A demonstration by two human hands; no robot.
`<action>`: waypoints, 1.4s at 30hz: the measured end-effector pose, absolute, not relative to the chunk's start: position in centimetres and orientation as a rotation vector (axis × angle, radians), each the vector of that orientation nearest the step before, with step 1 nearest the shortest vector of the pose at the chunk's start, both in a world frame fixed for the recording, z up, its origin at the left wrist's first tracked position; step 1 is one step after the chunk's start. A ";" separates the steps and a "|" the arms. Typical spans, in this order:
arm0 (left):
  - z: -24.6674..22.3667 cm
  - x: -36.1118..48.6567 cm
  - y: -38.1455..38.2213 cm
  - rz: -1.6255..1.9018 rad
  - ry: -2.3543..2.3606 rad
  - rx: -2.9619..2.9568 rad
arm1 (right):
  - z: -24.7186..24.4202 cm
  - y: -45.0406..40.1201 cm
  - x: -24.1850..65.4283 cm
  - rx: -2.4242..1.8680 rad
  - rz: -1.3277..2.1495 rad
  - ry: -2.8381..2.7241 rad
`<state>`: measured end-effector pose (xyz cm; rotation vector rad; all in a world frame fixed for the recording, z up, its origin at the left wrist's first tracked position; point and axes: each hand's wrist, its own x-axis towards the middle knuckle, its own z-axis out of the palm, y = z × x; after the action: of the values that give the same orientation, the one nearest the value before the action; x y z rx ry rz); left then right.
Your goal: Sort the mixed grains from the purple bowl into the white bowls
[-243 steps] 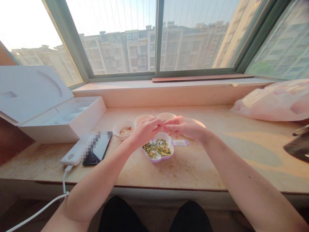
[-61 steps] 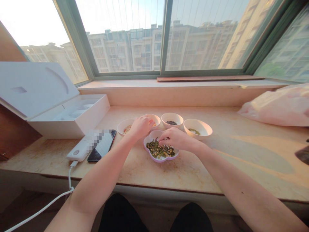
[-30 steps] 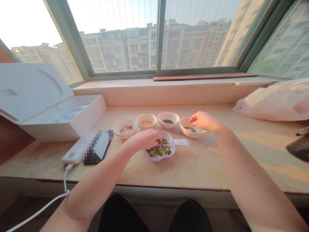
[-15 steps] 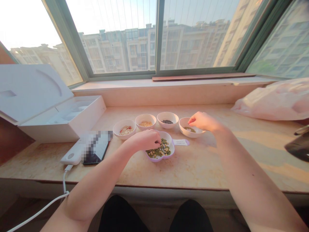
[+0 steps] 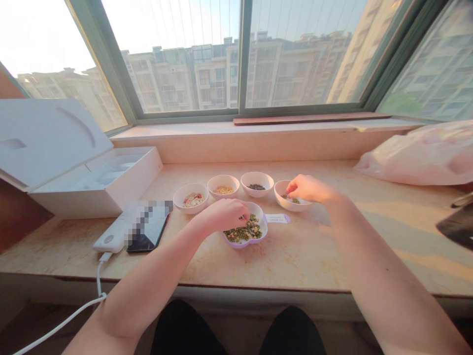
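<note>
My left hand (image 5: 232, 215) is over the lilac-edged dish (image 5: 263, 232), its fingers curled together in a pinch; whatever they hold is too small to name. In that dish lie mixed beans (image 5: 240, 233), green with some pale yellow ones. My right hand (image 5: 308, 188) dips over the rim of the rightmost white bowl (image 5: 291, 206), fingertips closed just above the green beans (image 5: 291, 199). Any bean between them is hidden. Beside it in the row stand a bowl of black beans (image 5: 256, 187), a bowl of yellowish beans (image 5: 223, 189) and a bowl of pale flat pieces with red bits (image 5: 193, 199).
A small label (image 5: 277, 218) sticks out right of the dish. On the left lie a phone (image 5: 150, 231), a white power bank (image 5: 111, 239) with its cable (image 5: 99, 276), and an open white box (image 5: 129, 172). A plastic bag (image 5: 417, 155) rests at the right.
My right hand has shifted slightly left and down at its bowl, fingertips nearer the beans. My left hand stays over the dish, moving a little to the right.
</note>
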<state>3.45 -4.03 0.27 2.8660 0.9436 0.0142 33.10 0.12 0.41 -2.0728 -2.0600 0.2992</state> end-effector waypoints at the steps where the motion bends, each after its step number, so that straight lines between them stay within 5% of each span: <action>1: 0.3 3.3 -3.9 0.039 0.944 2.856 | 0.5 0.0 33.0 -2.073 0.319 -2.066; 15: 0.0 0.9 -0.2 0.778 1.425 2.485 | 2.0 -1.1 29.7 -1.932 0.253 -1.956; 27: 0.1 0.1 0.5 0.483 1.798 2.641 | -0.3 -5.5 20.8 -0.895 0.825 -2.588; 42: 0.3 1.1 -0.6 0.554 1.646 2.658 | -2.2 -4.7 19.2 -1.191 0.726 -2.545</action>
<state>1.06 -0.61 0.31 2.6578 1.6457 0.5538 19.24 -4.71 -2.17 -1.1914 -2.5452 0.7262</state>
